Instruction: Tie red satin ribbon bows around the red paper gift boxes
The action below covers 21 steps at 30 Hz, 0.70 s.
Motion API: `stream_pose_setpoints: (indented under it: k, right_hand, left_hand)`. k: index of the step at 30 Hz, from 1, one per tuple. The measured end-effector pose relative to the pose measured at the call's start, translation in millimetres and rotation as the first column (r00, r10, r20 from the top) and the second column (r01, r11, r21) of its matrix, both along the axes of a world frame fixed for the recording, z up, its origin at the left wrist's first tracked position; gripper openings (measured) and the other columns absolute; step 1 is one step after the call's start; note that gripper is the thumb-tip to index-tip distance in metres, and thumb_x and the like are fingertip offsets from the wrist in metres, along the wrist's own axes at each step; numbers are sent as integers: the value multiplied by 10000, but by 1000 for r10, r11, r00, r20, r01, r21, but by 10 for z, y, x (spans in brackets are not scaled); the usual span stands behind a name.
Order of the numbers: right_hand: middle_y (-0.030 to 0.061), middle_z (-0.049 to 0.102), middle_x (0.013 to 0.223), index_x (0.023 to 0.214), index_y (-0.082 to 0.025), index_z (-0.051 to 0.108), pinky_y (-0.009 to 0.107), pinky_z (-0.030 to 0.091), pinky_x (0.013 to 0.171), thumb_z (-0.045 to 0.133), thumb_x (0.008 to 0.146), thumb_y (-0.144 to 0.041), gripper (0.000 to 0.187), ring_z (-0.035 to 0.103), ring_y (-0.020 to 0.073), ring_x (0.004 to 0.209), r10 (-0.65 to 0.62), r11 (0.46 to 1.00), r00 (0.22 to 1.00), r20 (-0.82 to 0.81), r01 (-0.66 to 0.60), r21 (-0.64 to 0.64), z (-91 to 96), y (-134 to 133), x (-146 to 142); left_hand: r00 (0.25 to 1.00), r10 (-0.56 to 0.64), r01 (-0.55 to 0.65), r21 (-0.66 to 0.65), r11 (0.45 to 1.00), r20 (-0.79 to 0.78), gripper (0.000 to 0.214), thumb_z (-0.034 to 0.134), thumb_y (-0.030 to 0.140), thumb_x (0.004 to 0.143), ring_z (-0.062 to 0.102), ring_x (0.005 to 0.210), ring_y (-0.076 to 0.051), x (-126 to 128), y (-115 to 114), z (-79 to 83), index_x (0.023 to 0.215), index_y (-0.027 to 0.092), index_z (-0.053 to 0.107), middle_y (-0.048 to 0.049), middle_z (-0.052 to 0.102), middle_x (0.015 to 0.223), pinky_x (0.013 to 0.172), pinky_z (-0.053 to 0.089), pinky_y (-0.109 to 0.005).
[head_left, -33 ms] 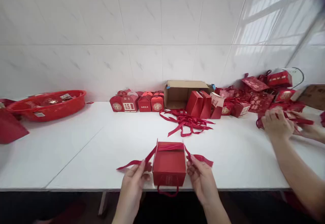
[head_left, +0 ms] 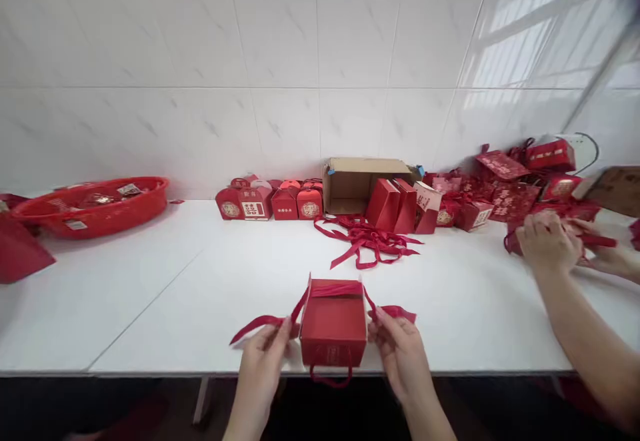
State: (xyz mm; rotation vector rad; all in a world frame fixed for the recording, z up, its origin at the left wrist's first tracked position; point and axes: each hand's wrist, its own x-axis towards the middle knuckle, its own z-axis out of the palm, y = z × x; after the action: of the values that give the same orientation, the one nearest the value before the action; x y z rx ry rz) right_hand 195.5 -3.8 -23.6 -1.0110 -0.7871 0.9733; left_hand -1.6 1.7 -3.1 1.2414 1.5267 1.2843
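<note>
A red gift box (head_left: 333, 321) stands at the table's front edge, between my two hands. A dark red ribbon (head_left: 336, 289) lies across its top near the back, with an end coming down on each side. My left hand (head_left: 263, 361) pinches the left end, whose tail points out to the left. On the other side, my right hand (head_left: 401, 351) pinches the right end between thumb and fingers, and its tail sticks out past the hand. A thin red cord loop (head_left: 331, 381) hangs from the box's front, over the table edge.
Several loose red ribbons (head_left: 370, 241) lie before an open cardboard box (head_left: 347, 191). Finished-looking red boxes (head_left: 255, 204) line the wall. A red plastic basin (head_left: 110, 217) is at left. At right, another person's hands (head_left: 550, 244) work by a heap of red boxes (head_left: 515, 191).
My left hand has shifted very slightly to the right along with the ribbon. The right ribbon tail has moved in a little. The box has stayed where it was.
</note>
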Motion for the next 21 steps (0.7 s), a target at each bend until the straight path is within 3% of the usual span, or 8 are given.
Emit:
stream_pose_setpoints:
  k: [4,8,13,21]
  right_hand:
    - [40,563,490,526,-142,582,251,420,510,661,690,-417,330,520,147,497,83,992,972,219,-58,-115,45,-21,20]
    - [2,480,500,523,-172,471,239,359,499,535,766,-435,363,440,123,508,86,992,904,419,-41,-116,43,-12,-33]
    - [-29,390,533,552,-188,401,235,332,525,497,791,-385,324,382,110,536,55,996,850,525,-6,-94,3,10,-11]
    - [-34,372,547,567,-181,433,233,314,526,482,818,-399,336,365,105,529,33,994,860,509,27,-110,126,-72,116]
  left_hand:
    - [948,25,-10,46,999,-316,416,504,515,705,342,460,-104,-31,44,-69,469,191,390,41,338,448,472,271,-230]
    - [891,56,-8,109,994,-450,367,456,441,739,331,466,-103,-10,39,-42,481,197,362,37,341,475,465,262,-226]
    - [855,66,-7,114,993,-515,351,452,432,747,304,455,-106,-22,34,-16,489,201,393,39,325,469,449,264,-231]
    - [842,110,-41,140,989,-529,388,473,438,724,291,444,-97,-179,42,16,464,204,305,49,259,459,447,273,-228]
